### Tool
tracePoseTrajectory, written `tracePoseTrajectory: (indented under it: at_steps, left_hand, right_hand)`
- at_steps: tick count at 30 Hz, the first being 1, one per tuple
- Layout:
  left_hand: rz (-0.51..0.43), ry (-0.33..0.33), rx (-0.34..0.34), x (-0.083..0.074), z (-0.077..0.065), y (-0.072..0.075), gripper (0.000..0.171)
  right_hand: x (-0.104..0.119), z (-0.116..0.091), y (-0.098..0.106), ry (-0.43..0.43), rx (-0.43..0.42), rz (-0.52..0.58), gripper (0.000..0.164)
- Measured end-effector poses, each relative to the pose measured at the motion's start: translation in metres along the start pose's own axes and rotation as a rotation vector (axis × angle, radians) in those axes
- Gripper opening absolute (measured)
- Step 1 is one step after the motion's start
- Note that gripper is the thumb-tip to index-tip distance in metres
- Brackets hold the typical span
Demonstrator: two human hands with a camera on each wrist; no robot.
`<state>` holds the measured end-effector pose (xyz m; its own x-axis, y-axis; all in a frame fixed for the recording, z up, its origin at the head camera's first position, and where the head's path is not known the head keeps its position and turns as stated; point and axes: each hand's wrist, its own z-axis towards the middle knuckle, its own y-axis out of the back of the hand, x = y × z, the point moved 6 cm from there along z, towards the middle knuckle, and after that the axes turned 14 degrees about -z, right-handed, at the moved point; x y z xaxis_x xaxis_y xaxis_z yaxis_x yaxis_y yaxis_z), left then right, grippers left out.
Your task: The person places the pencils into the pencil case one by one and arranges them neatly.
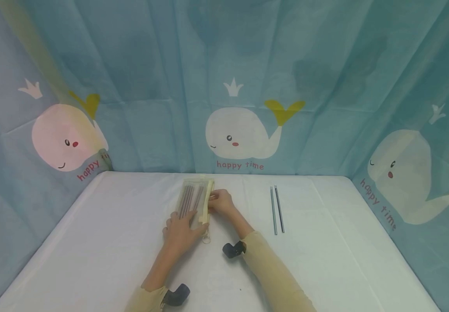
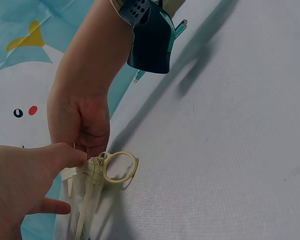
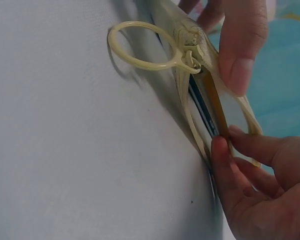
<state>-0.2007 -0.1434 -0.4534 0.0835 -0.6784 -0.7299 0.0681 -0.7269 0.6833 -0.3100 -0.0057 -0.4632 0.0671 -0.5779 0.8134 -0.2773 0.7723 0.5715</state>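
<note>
A see-through pencil pouch (image 1: 205,186) with a pale yellow zipper edge lies on the table, several pencils (image 1: 187,201) showing inside. My left hand (image 1: 180,232) holds its near end, fingers over the top and thumb at the zipper side. At the unzipped right side is my right hand (image 1: 222,202). In the right wrist view, its thumb and forefinger pinch an orange-brown pencil (image 3: 217,102) in the opening, beside a dark blue pencil (image 3: 201,105). A cream ring pull (image 3: 145,65) hangs from the zipper.
Right of the pouch lie a green-blue pencil (image 1: 273,211) and a dark pencil (image 1: 279,209), side by side. The white table (image 1: 337,260) is bounded at the back and sides by a blue whale-print curtain (image 1: 146,138).
</note>
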Motion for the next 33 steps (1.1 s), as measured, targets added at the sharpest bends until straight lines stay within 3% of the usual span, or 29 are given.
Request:
tracePoseTrajectory:
  at_steps: [15, 33]
  left_hand:
    - [-0.02, -0.004, 0.0, -0.002, -0.002, 0.001, 0.073]
    - [-0.011, -0.01, -0.004, -0.004, -0.002, 0.002, 0.073]
  right_hand:
    - [0.003, 0.001, -0.002, 0.043, -0.015, -0.038, 0.037]
    - [-0.017, -0.011, 0.012, 0.018, -0.023, 0.073, 0.04]
